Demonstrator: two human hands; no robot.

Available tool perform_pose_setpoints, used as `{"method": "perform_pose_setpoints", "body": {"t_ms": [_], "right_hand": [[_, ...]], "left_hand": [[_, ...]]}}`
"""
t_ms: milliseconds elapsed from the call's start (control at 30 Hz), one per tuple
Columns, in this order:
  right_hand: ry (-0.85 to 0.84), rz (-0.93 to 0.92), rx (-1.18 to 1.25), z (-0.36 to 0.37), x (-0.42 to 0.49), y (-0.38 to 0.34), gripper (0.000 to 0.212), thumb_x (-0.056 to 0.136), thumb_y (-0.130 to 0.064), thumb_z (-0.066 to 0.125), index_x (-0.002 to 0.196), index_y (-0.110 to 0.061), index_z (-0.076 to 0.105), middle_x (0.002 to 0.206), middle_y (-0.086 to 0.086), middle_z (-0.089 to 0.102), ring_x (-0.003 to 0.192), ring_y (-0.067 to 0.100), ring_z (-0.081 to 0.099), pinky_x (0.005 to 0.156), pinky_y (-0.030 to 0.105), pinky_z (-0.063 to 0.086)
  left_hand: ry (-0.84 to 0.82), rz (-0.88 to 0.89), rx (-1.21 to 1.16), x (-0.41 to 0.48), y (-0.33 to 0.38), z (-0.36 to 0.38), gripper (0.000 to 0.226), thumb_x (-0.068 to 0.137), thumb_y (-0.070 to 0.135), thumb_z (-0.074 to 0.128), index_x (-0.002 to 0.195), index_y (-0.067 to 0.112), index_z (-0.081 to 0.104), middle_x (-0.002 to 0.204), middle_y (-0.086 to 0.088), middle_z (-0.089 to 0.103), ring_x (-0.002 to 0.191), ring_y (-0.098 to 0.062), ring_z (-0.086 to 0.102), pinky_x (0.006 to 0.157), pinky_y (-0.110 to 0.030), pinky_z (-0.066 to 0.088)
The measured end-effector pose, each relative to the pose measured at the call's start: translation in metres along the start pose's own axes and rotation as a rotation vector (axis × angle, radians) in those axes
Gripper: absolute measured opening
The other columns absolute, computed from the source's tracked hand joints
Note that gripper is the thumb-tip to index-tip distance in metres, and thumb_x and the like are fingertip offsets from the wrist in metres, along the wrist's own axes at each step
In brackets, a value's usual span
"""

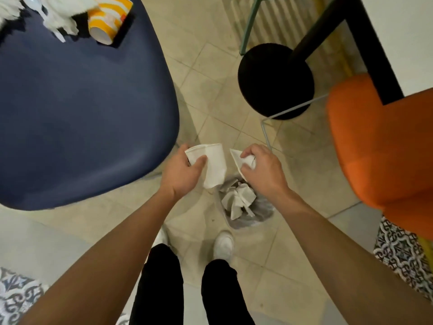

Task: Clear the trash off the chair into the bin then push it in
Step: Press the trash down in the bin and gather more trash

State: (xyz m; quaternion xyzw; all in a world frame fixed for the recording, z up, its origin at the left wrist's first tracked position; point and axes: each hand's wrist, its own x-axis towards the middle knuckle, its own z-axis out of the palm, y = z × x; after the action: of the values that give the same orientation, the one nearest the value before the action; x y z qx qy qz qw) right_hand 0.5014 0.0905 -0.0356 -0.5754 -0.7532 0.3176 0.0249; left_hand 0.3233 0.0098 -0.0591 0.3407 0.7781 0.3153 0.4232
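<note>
Head view: at centre frame the left hand [181, 171] grips a white paper cup [213, 166], thumb curled over its wall. Just to its right, the right hand [263, 170] pinches a folded white paper scrap [237, 158]. Both are above a small bin lined with clear plastic [262, 211], holding crumpled paper, on the beige tiled floor [210, 73]. At upper left, the dark blue plastic chair seat [82, 109] carries an orange-and-white striped paper cup [107, 19], on its side, and crumpled white napkins [58, 17].

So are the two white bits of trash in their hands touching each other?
Apart. The head view shows floor between the paper cup in the left hand and the white paper in the right hand.
</note>
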Motion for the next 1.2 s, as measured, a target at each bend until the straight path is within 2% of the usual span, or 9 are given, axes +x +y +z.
{"method": "perform_pose_setpoints", "body": {"t_ms": [67,167,367,533,700,800,1000,1133,1200], "right_hand": [[-0.018,0.011,-0.011,0.001,-0.007,0.028,0.017,0.078,-0.013,0.061,0.090,-0.023,0.055,0.095,-0.010,0.053,0.082,0.010,0.048,0.065,0.018,0.030],[-0.056,0.041,-0.027,0.004,-0.015,0.065,0.018,0.077,-0.013,0.063,0.082,-0.027,0.053,0.088,-0.013,0.051,0.078,0.009,0.048,0.065,0.020,0.031],[-0.157,0.069,-0.065,0.019,-0.022,0.124,0.009,0.079,-0.015,0.065,0.082,-0.024,0.067,0.085,-0.004,0.068,0.069,0.011,0.053,0.065,0.019,0.036],[-0.237,0.123,-0.063,0.041,-0.020,0.156,0.015,0.085,-0.012,0.060,0.091,-0.019,0.071,0.101,0.000,0.069,0.089,0.016,0.062,0.076,0.020,0.043],[-0.278,0.141,-0.075,0.064,-0.018,0.182,0.021,0.088,-0.009,0.055,0.099,-0.017,0.070,0.110,0.001,0.066,0.103,0.018,0.058,0.090,0.023,0.042],[-0.257,0.137,-0.057,0.079,-0.013,0.197,0.023,0.086,-0.005,0.054,0.100,-0.013,0.070,0.110,0.004,0.066,0.104,0.020,0.057,0.092,0.024,0.042],[-0.275,0.083,-0.129,0.124,0.006,0.226,0.033,0.086,0.000,0.049,0.113,-0.010,0.067,0.118,0.007,0.063,0.109,0.022,0.055,0.093,0.027,0.040],[-0.296,0.096,-0.148,0.157,0.017,0.247,0.035,0.090,0.001,0.045,0.117,-0.010,0.064,0.123,0.007,0.061,0.113,0.021,0.054,0.099,0.028,0.040],[-0.296,0.125,-0.151,0.170,0.023,0.256,0.032,0.092,-0.002,0.046,0.118,-0.012,0.063,0.123,0.006,0.060,0.112,0.020,0.054,0.096,0.029,0.042]], "left_hand": [[-0.020,-0.036,0.007,-0.007,-0.004,0.026,0.016,0.089,0.036,0.056,0.098,0.023,0.051,0.082,0.011,0.061,0.071,-0.008,0.057,0.064,-0.028,0.042],[-0.029,-0.079,0.013,-0.018,-0.011,0.066,0.020,0.088,0.035,0.056,0.103,0.022,0.053,0.083,0.008,0.062,0.075,-0.013,0.058,0.065,-0.027,0.039],[-0.054,-0.173,0.037,-0.028,-0.033,0.134,0.024,0.090,0.033,0.053,0.111,0.022,0.051,0.097,-0.004,0.068,0.089,-0.027,0.062,0.075,-0.033,0.046],[-0.056,-0.246,0.086,-0.028,-0.052,0.175,0.032,0.090,0.036,0.051,0.118,0.020,0.048,0.088,-0.004,0.063,0.092,-0.031,0.061,0.070,-0.030,0.038],[-0.094,-0.386,0.115,-0.017,-0.078,0.214,0.043,0.094,0.037,0.042,0.131,0.015,0.037,0.111,-0.014,0.063,0.103,-0.035,0.057,0.076,-0.033,0.036],[-0.150,-0.470,0.107,-0.009,-0.095,0.238,0.041,0.096,0.035,0.037,0.129,0.010,0.035,0.118,-0.018,0.059,0.107,-0.037,0.054,0.079,-0.034,0.034],[-0.099,-0.447,0.036,0.022,-0.125,0.289,0.035,0.097,0.033,0.038,0.122,0.008,0.038,0.116,-0.019,0.059,0.105,-0.036,0.055,0.076,-0.029,0.034],[-0.060,-0.414,0.067,0.050,-0.146,0.314,0.037,0.097,0.035,0.036,0.122,0.009,0.037,0.114,-0.021,0.060,0.104,-0.039,0.057,0.088,-0.039,0.043],[-0.039,-0.393,0.088,0.061,-0.156,0.320,0.038,0.097,0.037,0.036,0.122,0.009,0.038,0.115,-0.021,0.060,0.105,-0.039,0.056,0.089,-0.042,0.044]]}}
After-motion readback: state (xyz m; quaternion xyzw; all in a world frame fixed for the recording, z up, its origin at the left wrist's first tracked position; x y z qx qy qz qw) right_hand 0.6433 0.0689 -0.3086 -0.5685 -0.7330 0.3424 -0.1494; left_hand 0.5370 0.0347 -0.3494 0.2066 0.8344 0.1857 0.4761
